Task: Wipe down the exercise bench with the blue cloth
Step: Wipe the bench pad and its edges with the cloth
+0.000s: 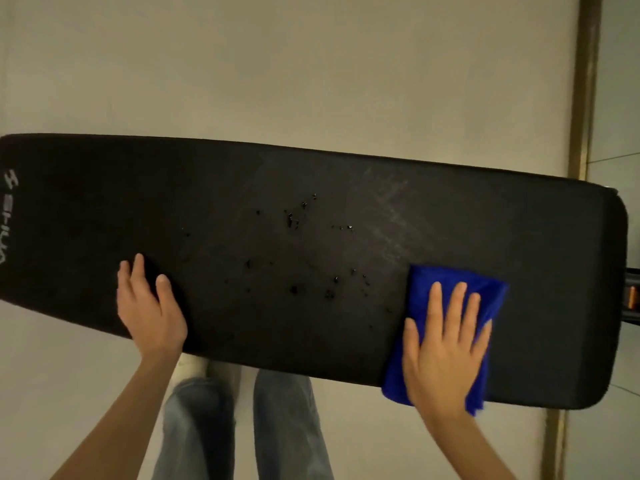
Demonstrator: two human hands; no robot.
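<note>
A long black padded exercise bench (242, 188) lies across the view, with white lettering at its left end. Small dark droplets or specks dot its middle, and faint streaks show toward the right. A folded blue cloth (424, 296) lies on the bench's near right part and hangs slightly over the front edge. My right hand (445, 348) presses flat on the cloth with straight, spread fingers. My left hand (149, 310) rests flat on the bench's near edge at the left, holding nothing.
Pale floor surrounds the bench. A brass-coloured strip (585, 84) runs down the floor at the right. Black frame parts with an orange piece (633, 296) stick out past the bench's right end. My legs in jeans (242, 427) stand close to the front edge.
</note>
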